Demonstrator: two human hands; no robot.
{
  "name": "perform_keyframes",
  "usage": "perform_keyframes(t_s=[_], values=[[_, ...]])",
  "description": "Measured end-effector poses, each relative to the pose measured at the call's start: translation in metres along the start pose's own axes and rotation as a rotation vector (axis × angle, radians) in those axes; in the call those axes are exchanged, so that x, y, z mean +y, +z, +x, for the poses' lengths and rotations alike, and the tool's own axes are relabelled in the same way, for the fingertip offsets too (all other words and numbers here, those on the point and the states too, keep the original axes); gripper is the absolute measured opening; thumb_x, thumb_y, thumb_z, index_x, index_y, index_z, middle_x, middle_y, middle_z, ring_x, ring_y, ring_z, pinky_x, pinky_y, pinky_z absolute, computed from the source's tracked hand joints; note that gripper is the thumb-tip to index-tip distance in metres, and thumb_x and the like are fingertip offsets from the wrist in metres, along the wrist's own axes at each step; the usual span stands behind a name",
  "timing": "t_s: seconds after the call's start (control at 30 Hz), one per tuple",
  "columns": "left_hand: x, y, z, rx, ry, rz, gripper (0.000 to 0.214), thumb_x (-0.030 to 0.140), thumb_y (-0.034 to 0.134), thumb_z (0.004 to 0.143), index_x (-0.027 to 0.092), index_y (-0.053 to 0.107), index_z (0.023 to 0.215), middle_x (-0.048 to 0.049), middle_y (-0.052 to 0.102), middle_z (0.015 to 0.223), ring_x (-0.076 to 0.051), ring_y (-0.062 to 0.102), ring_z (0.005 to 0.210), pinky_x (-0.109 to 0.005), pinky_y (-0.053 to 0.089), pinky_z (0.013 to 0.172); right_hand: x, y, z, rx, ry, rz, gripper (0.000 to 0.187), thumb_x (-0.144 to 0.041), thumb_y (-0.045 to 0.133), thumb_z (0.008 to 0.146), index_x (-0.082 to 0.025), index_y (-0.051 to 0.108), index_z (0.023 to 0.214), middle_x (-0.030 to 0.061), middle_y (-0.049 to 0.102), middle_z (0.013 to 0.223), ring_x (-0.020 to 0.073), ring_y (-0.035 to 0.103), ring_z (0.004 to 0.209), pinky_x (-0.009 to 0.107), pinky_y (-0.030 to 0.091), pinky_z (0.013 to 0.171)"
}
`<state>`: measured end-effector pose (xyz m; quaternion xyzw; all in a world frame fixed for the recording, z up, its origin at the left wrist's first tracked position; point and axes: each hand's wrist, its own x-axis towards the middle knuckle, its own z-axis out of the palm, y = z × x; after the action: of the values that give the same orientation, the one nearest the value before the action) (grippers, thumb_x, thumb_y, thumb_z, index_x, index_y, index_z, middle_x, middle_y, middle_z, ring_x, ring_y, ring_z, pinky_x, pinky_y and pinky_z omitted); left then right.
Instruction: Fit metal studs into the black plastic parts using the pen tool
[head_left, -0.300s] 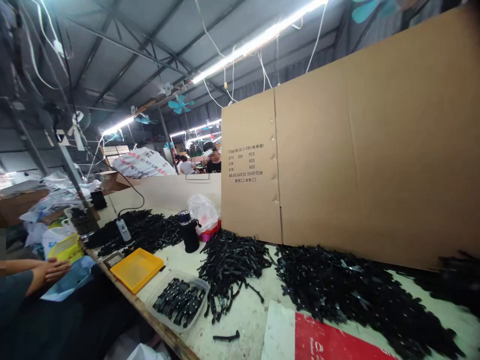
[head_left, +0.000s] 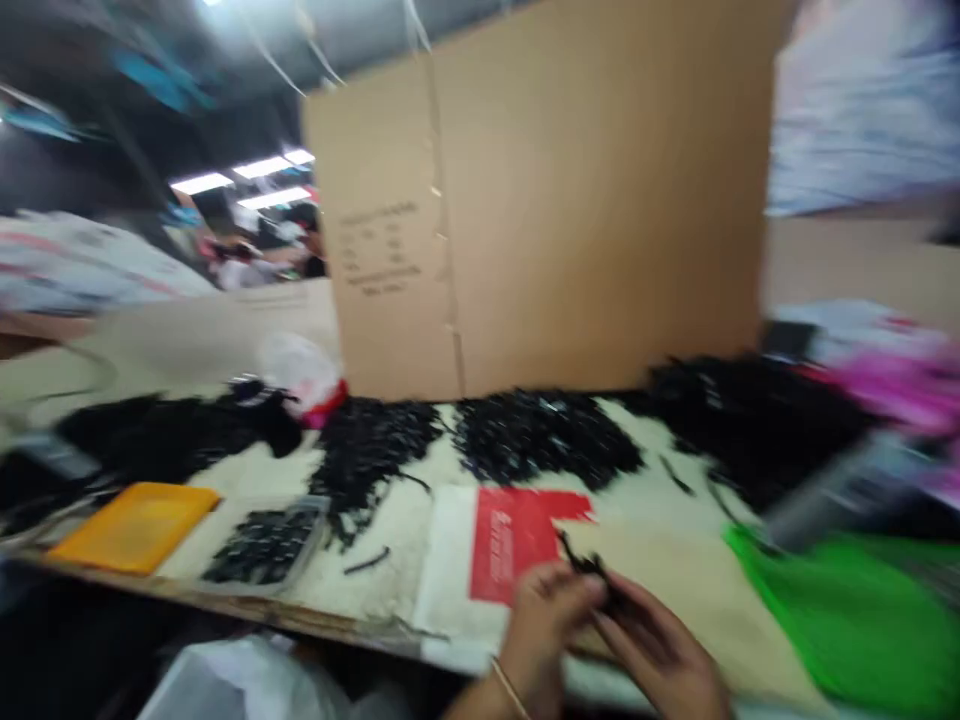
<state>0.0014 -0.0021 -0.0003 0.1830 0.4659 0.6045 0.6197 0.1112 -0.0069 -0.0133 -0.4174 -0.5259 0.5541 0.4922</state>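
The picture is smeared by motion. My left hand (head_left: 544,625) and my right hand (head_left: 660,655) meet low in the middle, over a red and white sheet (head_left: 510,545) on the table. Both are closed around a small black part (head_left: 581,562) that sticks up between the fingertips. Heaps of black parts (head_left: 540,440) lie across the table behind them, in front of a big upright cardboard sheet (head_left: 555,210).
A yellow tray (head_left: 135,525) and a clear tray of black parts (head_left: 266,545) sit at the near left edge. A green bag (head_left: 847,610) lies at the right, pink material (head_left: 900,390) beyond it. People work far behind at the left.
The view has swung down and to the right. My two hands have come into view holding a black part; the green bag now shows.
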Motion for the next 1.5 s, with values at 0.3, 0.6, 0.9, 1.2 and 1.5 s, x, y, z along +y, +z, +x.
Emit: perform_keyframes(t_s=[0.3,0.6,0.9,1.2,1.5], values=[[0.012,0.006,0.024,0.108,-0.317,0.184,0.009,0.006,0.066,0.077,0.014,0.068,0.080,-0.0027,0.071,0.079,-0.010,0.065,0.063,-0.018,0.054,0.059,-0.018,-0.113,0.041,0.707,-0.651,-0.473,0.061,-0.035,0.067,0.084,-0.030,0.033,0.135,0.0077,0.028,0.136,0.0261,0.028,0.130,0.047,0.024,0.112],[-0.013,0.063,0.047,-0.098,-0.391,0.245,0.006,0.005,0.064,0.079,0.009,0.066,0.075,-0.0059,0.068,0.075,-0.012,0.065,0.065,-0.020,0.055,0.058,-0.039,-0.129,0.122,0.182,-0.381,-0.127,0.047,-0.037,0.065,0.081,-0.026,0.040,0.119,-0.0013,0.056,0.085,0.0160,0.055,0.074,0.031,0.049,0.077],[-0.043,0.094,0.069,-0.190,-0.457,0.331,0.007,0.007,0.072,0.071,0.009,0.066,0.072,-0.0068,0.069,0.073,-0.011,0.064,0.063,-0.017,0.053,0.055,-0.032,-0.166,0.102,0.288,-0.266,0.086,0.036,-0.040,0.065,0.082,-0.017,0.059,0.110,-0.0088,0.038,0.049,0.0099,0.036,0.042,0.025,0.041,0.051],[-0.045,0.091,0.070,-0.190,-0.476,0.364,0.007,0.007,0.072,0.071,0.008,0.066,0.074,-0.0052,0.069,0.072,-0.010,0.062,0.059,-0.017,0.053,0.053,0.014,-0.168,0.094,0.302,-0.322,0.209,0.025,-0.037,0.064,0.086,-0.017,0.060,0.102,-0.0084,0.039,0.049,0.0089,0.037,0.040,0.022,0.035,0.043],[-0.048,0.088,0.071,-0.212,-0.463,0.357,0.011,0.011,0.075,0.068,0.009,0.066,0.074,-0.0051,0.068,0.072,-0.011,0.062,0.062,-0.018,0.053,0.054,0.019,-0.170,0.095,0.312,-0.317,0.125,0.027,-0.040,0.065,0.085,-0.018,0.060,0.100,-0.0080,0.040,0.049,0.0096,0.040,0.041,0.022,0.036,0.043]])
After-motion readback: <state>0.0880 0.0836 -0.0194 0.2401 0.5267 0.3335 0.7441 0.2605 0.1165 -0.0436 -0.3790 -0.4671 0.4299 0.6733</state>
